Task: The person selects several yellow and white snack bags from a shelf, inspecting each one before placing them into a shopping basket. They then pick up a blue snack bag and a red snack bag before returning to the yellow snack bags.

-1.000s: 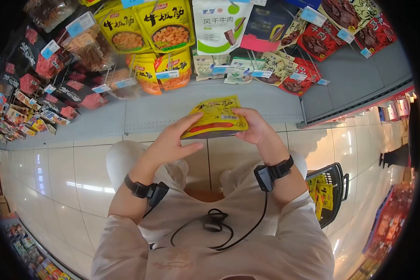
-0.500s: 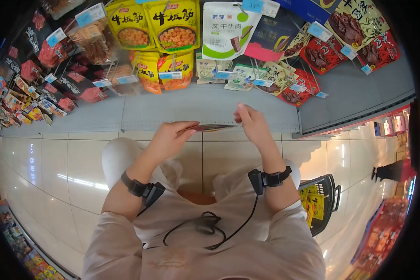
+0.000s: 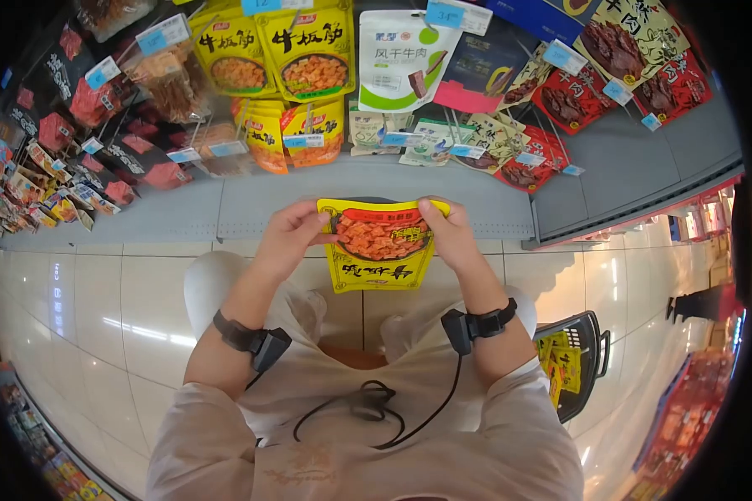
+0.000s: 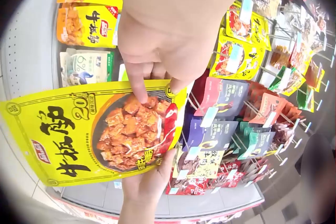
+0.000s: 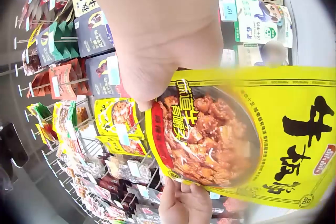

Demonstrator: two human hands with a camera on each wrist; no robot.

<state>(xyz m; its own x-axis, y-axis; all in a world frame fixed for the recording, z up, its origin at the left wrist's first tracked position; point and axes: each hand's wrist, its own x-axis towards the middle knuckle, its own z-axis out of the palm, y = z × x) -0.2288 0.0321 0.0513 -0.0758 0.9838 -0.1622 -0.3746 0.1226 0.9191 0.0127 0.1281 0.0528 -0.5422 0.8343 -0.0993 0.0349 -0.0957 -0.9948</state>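
Observation:
A yellow food pouch (image 3: 382, 244) with a picture of red-brown cubed food is held out before the knees, its printing upside down in the head view. My left hand (image 3: 288, 238) pinches its left edge near the upper corner. At the upper right corner, my right hand (image 3: 451, 238) grips it with the thumb over the front. In the left wrist view the pouch (image 4: 100, 134) has its printed front facing the camera, with a left fingertip on it. The right wrist view shows the same pouch (image 5: 247, 140) close up, with the left hand (image 5: 186, 205) at its lower corner.
Snack packs hang on hooks ahead, among them yellow pouches (image 3: 309, 54), a white-and-green bag (image 3: 409, 63) and red packs (image 3: 568, 96). A grey shelf base (image 3: 368, 188) runs below them. A black basket (image 3: 593, 376) with yellow pouches stands at the right. Another person's foot (image 3: 685, 307) shows farther right.
The pouch was first tilted with its back showing, then edge-on in the left hand while the right hand was off it. Now its front faces up and the right hand holds it too.

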